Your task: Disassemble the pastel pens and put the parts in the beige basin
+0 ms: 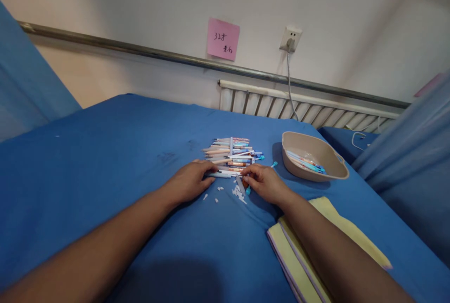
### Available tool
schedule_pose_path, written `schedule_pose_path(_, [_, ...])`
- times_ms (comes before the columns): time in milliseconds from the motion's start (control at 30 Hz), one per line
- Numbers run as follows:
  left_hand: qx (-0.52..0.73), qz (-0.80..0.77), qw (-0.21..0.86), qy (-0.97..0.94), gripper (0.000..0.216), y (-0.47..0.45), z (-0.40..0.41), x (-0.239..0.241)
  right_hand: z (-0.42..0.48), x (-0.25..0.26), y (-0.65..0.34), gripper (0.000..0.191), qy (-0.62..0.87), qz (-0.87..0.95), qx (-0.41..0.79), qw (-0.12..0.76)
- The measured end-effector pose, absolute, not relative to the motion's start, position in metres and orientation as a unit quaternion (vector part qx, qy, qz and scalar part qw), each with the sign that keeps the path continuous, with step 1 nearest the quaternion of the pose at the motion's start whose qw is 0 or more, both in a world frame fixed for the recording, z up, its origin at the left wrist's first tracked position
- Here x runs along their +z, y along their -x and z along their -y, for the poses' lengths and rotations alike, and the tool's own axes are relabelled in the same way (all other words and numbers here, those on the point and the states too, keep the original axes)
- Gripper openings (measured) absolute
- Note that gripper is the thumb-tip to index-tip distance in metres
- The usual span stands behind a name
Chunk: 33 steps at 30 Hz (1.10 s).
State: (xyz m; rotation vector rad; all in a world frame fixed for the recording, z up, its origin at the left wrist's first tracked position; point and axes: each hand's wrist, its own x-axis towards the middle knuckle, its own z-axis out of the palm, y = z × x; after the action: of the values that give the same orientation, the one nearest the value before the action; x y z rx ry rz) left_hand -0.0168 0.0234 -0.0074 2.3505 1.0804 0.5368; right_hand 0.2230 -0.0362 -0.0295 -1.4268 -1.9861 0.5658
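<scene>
A row of pens and pencils [230,151] lies side by side in the middle of the blue-covered surface. At its left near corner, my left hand [191,179] is closed, with thumb and fingertips around the end of a pale pen [222,175]. My right hand [265,182] is at the row's right near corner, its fingers curled together beside a small orange-brown piece. What those fingers hold is partly hidden. Small white pieces [238,191] are heaped near my right fingertips, with a few more scattered between my hands. A grey stick-like piece [240,184] leans beside the heap.
A beige basket [316,146] holding several pens stands to the right. A folded yellow cloth [298,256] lies under my right forearm. Behind the blue cover [105,153] are a radiator [267,99], a metal rail and a wall socket with a cable. Blue curtains hang on both sides.
</scene>
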Motion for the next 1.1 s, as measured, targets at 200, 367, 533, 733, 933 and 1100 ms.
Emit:
schedule_pose_path(200, [0.166,-0.364,0.209,-0.892,0.019,0.018,-0.021,-0.005,0.038,-0.027,-0.223,0.012,0.536,0.768,0.199,0.288])
schedule_pose_path(367, [0.137,-0.375,0.213,-0.892,0.012,0.017,-0.017,-0.003,0.036,-0.03,-0.222,0.015,0.54,0.774,0.181,0.276])
schedule_pose_path(533, [0.155,-0.408,0.22,-0.872,0.014,0.018,-0.019,0.0,0.032,-0.034,-0.221,0.017,0.566,0.774,0.143,0.244])
schedule_pose_path(733, [0.286,-0.476,0.234,-0.798,0.024,0.024,-0.034,0.002,0.029,-0.029,-0.215,0.018,0.589,0.787,0.092,0.157])
schedule_pose_path(933, [0.351,-0.476,0.341,-0.731,0.025,0.022,-0.038,-0.003,0.026,-0.016,-0.207,0.018,0.601,0.789,0.075,0.103])
schedule_pose_path(1100, [0.366,-0.466,0.396,-0.701,0.026,0.019,-0.04,-0.006,0.025,-0.011,-0.195,0.015,0.6,0.795,0.057,0.072])
